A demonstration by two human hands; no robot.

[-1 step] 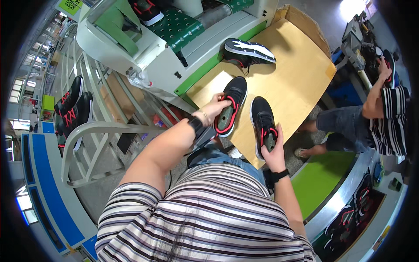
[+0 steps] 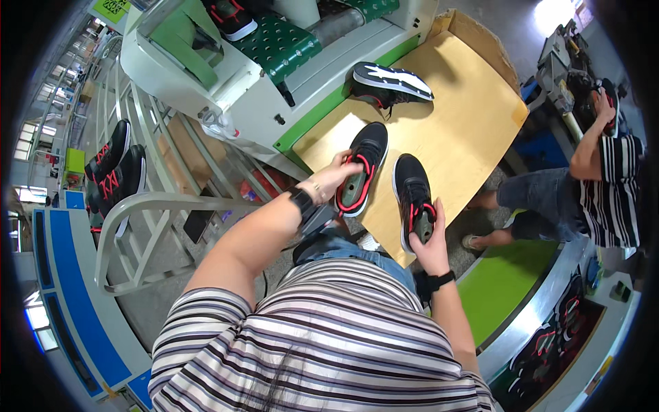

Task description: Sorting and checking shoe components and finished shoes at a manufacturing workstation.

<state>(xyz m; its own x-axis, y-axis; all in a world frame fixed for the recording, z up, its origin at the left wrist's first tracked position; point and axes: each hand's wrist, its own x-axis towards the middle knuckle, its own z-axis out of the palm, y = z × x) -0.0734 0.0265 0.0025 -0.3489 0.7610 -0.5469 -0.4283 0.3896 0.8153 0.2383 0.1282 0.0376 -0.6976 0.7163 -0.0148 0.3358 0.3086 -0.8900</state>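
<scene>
Holding seemed the step: the left hand (image 2: pixel 335 176) clamped a black, red-lined, white-soled shoe (image 2: pixel 368 152), the right hand (image 2: pixel 433 246) its twin (image 2: pixel 413 184); moving them probably needed steady grips.

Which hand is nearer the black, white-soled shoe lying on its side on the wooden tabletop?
Left. In the picture, the left hand is below that shoe and to its left; the right hand is farther below, slightly to its right.

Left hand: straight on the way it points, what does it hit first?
The left hand would push into the shoe it already grips; depth leaves it unclear which part comes first.
</scene>
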